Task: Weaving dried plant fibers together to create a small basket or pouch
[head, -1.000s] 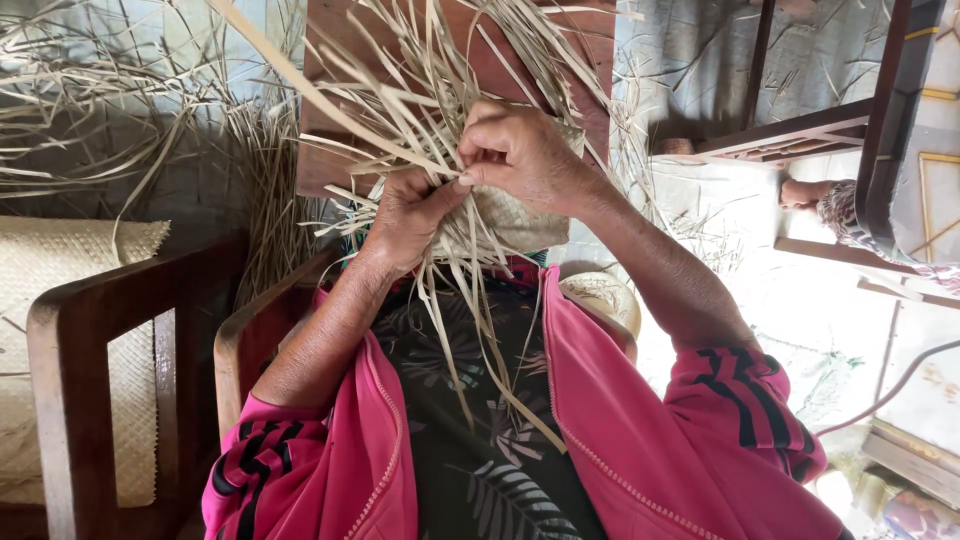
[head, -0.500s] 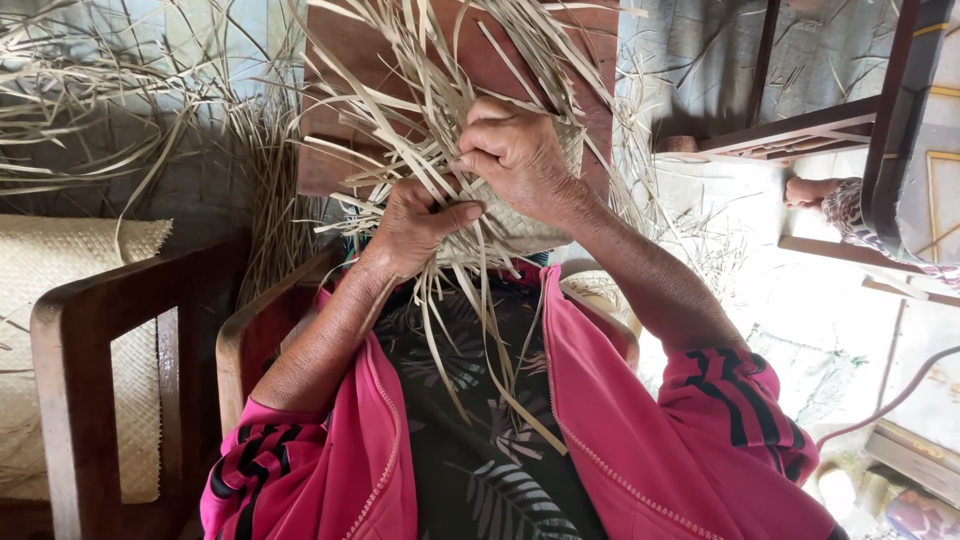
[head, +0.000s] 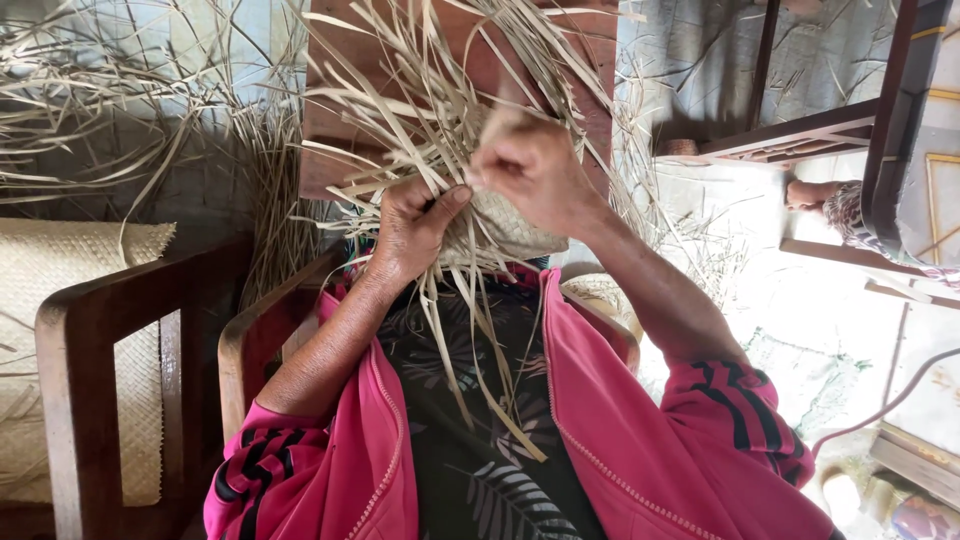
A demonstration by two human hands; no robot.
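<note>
1. Small, pale, partly woven piece of dried palm-leaf strips (head: 505, 225): held up in front of the chest, between both hands, at the centre of the scene. The finished woven patch faces the person; the loose ends fan upward and away, with a few long strips hanging down over the lap, so the unworked ends stay free of the finished part.

2. Left hand (head: 412, 225): on the left side of the piece, fingers (head: 445, 200) clenched around a bunch of strips at the woven edge, thumb pressed across them. The grip appears to steady the weave and keep it tight.

3. Right hand (head: 530, 170): on the right, slightly farther and higher, fingers curled and pinching strips above the woven patch; exactly which strand is pinched cannot be told.

4. Pink zip-up jacket with black striped cuffs (head: 640, 440): worn open over a dark leaf-print garment (head: 490, 440), on which the hanging strips rest.

5. Dark wooden armchair (head: 110, 330): near left, its arm beside the left elbow; a flat, finely woven straw mat (head: 40, 300) lies over its seat.

6. Heap of loose dried strips (head: 110, 90): far left, within reach of the hands.

7. Dark wooden furniture frame (head: 830, 120): far right, over a sunlit floor.
</note>
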